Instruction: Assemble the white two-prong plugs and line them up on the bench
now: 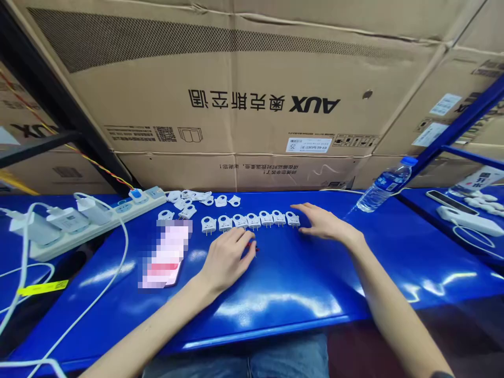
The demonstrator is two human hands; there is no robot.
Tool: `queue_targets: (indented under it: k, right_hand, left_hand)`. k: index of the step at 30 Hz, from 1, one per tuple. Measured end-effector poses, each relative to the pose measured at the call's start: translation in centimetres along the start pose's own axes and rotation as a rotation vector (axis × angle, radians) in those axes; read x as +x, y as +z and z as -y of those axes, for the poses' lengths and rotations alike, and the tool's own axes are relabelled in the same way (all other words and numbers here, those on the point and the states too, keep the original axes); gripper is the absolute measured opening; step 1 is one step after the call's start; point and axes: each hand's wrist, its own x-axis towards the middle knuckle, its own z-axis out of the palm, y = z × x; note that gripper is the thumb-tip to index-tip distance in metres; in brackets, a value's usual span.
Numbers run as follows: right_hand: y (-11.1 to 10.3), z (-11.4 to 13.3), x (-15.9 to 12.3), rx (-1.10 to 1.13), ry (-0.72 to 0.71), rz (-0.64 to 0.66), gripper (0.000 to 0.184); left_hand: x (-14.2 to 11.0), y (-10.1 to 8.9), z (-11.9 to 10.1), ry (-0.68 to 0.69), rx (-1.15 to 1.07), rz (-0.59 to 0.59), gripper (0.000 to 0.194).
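A row of several small white plug parts (252,220) lies on the blue table (299,278). My left hand (226,257) rests on the table just in front of the row's left half, fingers curled around a thin red and dark object (255,247) that I cannot name. My right hand (321,223) lies flat and open beside the right end of the row, fingertips next to the last plug part (292,218). A loose pile of more white plug parts (192,199) sits behind the row.
A white power strip (90,220) with chargers and cables sits at the left. A blurred phone (165,257) lies left of my left hand. A water bottle (388,185) lies at the back right. Large cardboard boxes (252,89) form a wall behind the table.
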Motion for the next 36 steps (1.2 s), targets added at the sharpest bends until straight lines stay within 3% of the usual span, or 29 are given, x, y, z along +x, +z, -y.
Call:
queue_targets:
  k: [4,11,19,24,29,36]
  right_hand:
    - [0.5,-1.1,1.7,0.095,-0.050,0.042,0.093]
    - [1.4,-1.4,1.7,0.187,-0.115,-0.024,0.080]
    - [1.6,-1.4,1.9,0.203,-0.132,-0.053,0.073]
    - [0.6,-1.2,1.2,0.280,-0.127,-0.108,0.071]
    - [-0.1,0.3,0.5,0.368,-0.162,-0.177,0.063]
    - [0.2,4.4,0.2,0.360,-0.278,-0.166,0.056]
  left_hand:
    - [0.0,1.6,1.2,0.135,0.011,0.065,0.016]
    - [-0.4,1.8,2.2,0.136,-0.106,0.168,0.017]
    - [-0.3,1.7,1.9,0.116,-0.076,0.160,0.015]
    - [-0.3,1.6,2.0,0.086,-0.031,0.126,0.012]
    - [-0.4,1.9,2.0,0.046,-0.017,0.117,0.008]
    - [-0.6,2.5,1.9,-0.017,-0.069,0.093,0.010]
